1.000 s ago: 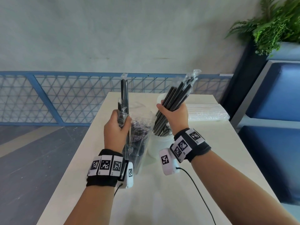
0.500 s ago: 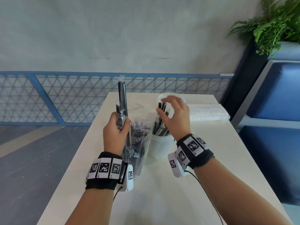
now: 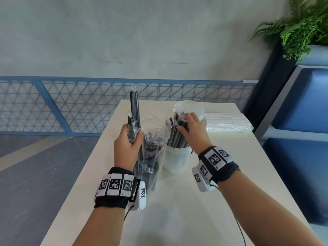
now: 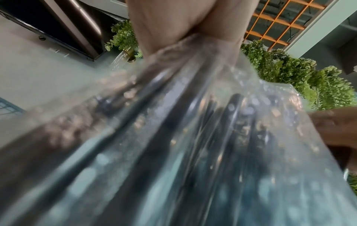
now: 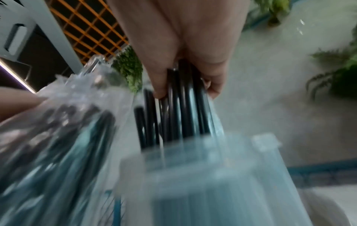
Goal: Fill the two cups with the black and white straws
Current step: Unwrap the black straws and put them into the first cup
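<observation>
My left hand (image 3: 132, 139) grips a clear plastic bag (image 3: 152, 150) upright above the table, with a few black straws (image 3: 134, 107) sticking out above the fist. In the left wrist view the bag (image 4: 173, 137) fills the frame, blurred. A white cup (image 3: 175, 160) right of the bag holds several wrapped black straws (image 3: 174, 137). My right hand (image 3: 186, 124) sits on their tops. In the right wrist view its fingers (image 5: 160, 85) and thumb curl round the straw tops (image 5: 177, 94). A second pale cup (image 3: 195, 108) stands behind, partly hidden.
A flat pack of white straws (image 3: 229, 122) lies at the back right of the pale table (image 3: 177, 210). A blue mesh railing (image 3: 71, 107) runs behind the table. Blue seats (image 3: 301, 121) and a potted fern (image 3: 301, 27) stand to the right.
My right hand let the tilted bundle of black straws drop into the white cup, opened above it, and now closes on the straw tops. The left hand has hardly moved.
</observation>
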A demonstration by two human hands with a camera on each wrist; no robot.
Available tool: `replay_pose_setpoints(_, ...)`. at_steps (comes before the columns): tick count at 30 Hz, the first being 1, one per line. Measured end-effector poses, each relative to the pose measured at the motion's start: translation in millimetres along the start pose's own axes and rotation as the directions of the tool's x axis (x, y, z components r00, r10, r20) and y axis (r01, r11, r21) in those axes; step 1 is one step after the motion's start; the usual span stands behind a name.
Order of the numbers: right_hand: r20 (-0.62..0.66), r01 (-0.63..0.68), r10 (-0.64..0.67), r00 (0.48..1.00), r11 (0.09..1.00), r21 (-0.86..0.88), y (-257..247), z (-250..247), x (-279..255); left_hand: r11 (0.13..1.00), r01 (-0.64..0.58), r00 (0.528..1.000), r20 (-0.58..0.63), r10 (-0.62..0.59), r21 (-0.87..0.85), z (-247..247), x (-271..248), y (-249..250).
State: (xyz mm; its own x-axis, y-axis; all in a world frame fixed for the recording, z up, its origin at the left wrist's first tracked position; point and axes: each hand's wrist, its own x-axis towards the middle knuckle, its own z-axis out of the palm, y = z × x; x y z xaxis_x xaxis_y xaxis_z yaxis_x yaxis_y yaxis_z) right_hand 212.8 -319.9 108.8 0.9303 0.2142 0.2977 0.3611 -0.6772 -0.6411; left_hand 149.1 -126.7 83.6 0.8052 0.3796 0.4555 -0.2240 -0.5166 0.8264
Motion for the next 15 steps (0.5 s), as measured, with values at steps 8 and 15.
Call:
replay_pose_setpoints(8, -0.362, 0.293, -0.216, 0.907, 0.94, 0.173, -41, 1, -36, 0.984, 0.08, 0.997, 0.014, -0.079, -0.159, -11, -9, 1)
replay_pose_setpoints(15, -0.007, 0.177, -0.184, 0.983, 0.937, 0.301, -38, 57, -73, 0.915, 0.195, 0.968, 0.219, -0.122, -0.353, -32, -23, 9)
